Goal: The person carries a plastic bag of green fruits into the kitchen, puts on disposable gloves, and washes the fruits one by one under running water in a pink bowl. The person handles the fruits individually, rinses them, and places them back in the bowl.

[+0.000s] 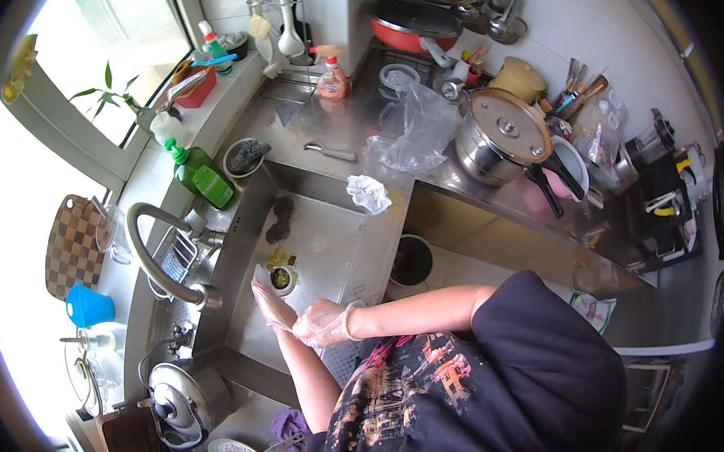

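Note:
My left hand is stretched out over the steel sink in a thin clear plastic glove, its fingers extended and holding nothing. My right hand, gloved too, is at the left wrist, its fingers closed on the cuff of the left plastic glove. Just beyond the left fingertips is the sink drain, with yellowish-green food scraps in and around it. Farther up the basin lies a dark, wet-looking clump. A crumpled white tissue or paper rests on the sink's right rim.
A curved faucet arches at the sink's left, near a green pump bottle and a bowl holding a dark scrubber. A peeler-like utensil, plastic bag and pressure cooker occupy the counter. A kettle stands lower left.

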The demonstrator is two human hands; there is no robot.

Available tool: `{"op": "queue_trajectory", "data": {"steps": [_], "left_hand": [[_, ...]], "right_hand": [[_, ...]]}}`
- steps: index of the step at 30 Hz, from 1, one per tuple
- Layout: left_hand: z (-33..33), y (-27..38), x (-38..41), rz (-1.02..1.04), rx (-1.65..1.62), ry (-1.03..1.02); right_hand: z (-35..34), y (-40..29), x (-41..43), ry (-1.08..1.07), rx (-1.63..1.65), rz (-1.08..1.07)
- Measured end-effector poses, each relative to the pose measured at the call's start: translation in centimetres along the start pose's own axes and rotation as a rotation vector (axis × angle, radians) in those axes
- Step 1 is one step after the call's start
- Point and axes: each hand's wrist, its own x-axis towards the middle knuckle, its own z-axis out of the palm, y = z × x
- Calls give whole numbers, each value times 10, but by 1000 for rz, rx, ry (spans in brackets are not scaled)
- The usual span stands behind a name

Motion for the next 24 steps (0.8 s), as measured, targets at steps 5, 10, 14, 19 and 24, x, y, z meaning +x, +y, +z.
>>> {"op": "queue_trajectory", "data": {"steps": [5,10,14,19,24], "left_hand": [[-3,2,12,-12,-497,-264],[8,13,12,-506,-837,-109],[-4,-15,41,-295,-848,208],[29,27,13,-5,-565,-75],[23,69,12,-206,114,-237]], "right_hand": [[-4,-3,10,-70,-42,1],[4,19,6,-91,37,-29],[-7,14,15,-57,151,-10],[-14,14,16,-108,257,60],[4,5,24,-74,337,7]]}}
